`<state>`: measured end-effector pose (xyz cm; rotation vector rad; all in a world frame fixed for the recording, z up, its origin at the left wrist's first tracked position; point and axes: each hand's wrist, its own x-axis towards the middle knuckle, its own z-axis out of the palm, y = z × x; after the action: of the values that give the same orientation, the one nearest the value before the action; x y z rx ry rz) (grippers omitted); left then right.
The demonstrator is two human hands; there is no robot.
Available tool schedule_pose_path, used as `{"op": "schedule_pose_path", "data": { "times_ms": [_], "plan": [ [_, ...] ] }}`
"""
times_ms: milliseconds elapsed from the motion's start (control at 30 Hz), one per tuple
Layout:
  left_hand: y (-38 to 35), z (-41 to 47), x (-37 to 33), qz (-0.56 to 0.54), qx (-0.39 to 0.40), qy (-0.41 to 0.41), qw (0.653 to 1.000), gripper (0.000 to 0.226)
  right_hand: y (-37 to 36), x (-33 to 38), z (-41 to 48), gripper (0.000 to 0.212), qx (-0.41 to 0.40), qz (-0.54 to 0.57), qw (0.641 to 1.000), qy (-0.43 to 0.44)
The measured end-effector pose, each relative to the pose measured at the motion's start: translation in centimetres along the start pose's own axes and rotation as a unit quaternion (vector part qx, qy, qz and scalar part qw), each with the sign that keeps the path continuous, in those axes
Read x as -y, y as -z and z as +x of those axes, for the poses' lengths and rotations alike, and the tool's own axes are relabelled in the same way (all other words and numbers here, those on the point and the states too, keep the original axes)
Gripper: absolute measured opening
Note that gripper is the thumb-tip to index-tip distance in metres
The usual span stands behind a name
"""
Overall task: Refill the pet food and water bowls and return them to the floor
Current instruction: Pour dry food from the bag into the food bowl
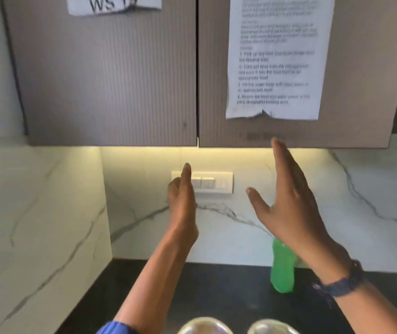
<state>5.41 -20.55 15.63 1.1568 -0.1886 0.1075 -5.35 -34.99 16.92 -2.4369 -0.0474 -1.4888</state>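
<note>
Two shiny metal bowls peek in at the bottom edge on the dark countertop: one bowl (204,326) on the left, a second bowl (273,327) on the right. Only their far rims show. My left hand (183,201) is raised in front of the wall switches, seen edge-on with fingers extended, holding nothing. My right hand (289,196) is raised higher, fingers spread, fingertips reaching the lower edge of the right cabinet door (351,92). It holds nothing. A green plastic bottle (282,268) stands on the counter behind my right wrist.
Two closed grey wall cabinets hang above the black countertop (216,290); the left door (106,80) carries a paper label. A printed instruction sheet (275,56) is taped on the right door. A white switch panel (213,183) sits on the marble backsplash. A marble side wall (38,213) closes the left.
</note>
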Motion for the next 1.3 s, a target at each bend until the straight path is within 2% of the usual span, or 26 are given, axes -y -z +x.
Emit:
{"op": "schedule_pose_path", "data": {
  "times_ms": [100,167,267,500,567,633,667,733,800,1000,1167,1300],
  "plan": [
    [-2.0,2.8,-3.8,-0.059,0.013,0.04,0.997,0.042,-1.2,0.4,4.9,0.089,-0.038,-0.032,0.997,0.06],
    [-3.0,4.1,-5.6,-0.076,0.035,0.067,0.994,0.056,-2.4,-0.1,7.6,0.095,-0.031,-0.072,0.995,0.069],
    [-4.1,6.0,-6.9,-0.109,0.041,0.101,0.988,0.074,-4.4,-1.2,10.3,0.109,0.015,-0.148,0.987,0.052],
    [-4.8,7.8,-5.9,-0.126,0.045,0.094,0.987,0.068,-8.4,-3.7,13.1,0.132,0.008,-0.287,0.958,0.001],
    [-4.8,8.1,-5.1,-0.132,0.053,0.073,0.987,0.067,-9.2,-3.6,13.3,0.117,-0.012,-0.313,0.95,-0.007],
    [-4.9,8.5,-4.6,-0.141,0.075,0.059,0.985,0.064,-10.1,-3.4,13.7,0.081,-0.037,-0.349,0.936,-0.01],
    [-4.9,8.8,-4.4,-0.147,0.081,0.057,0.984,0.06,-10.4,-3.1,13.9,0.071,-0.036,-0.36,0.932,-0.023],
    [-4.9,9.4,-3.9,-0.153,0.086,0.051,0.983,0.055,-11.1,-3.0,14.1,0.064,-0.031,-0.388,0.919,-0.059],
    [-4.8,9.7,-3.6,-0.142,0.099,0.047,0.984,0.055,-11.7,-3.2,14.2,0.059,-0.05,-0.405,0.911,-0.064],
    [-4.4,10.1,-3.4,-0.156,0.117,0.078,0.978,0.066,-11.9,-3.3,13.6,0.057,-0.096,-0.38,0.919,-0.046],
    [-3.4,8.2,-2.7,-0.211,0.153,0.119,0.958,0.044,-10.5,-2.6,12.1,0.053,-0.132,-0.369,0.92,-0.03],
    [-2.4,5.4,-3.7,-0.236,0.159,0.097,0.954,0.054,-7.4,-1.5,9.5,0.063,-0.149,-0.335,0.93,-0.03]
  ]
}}
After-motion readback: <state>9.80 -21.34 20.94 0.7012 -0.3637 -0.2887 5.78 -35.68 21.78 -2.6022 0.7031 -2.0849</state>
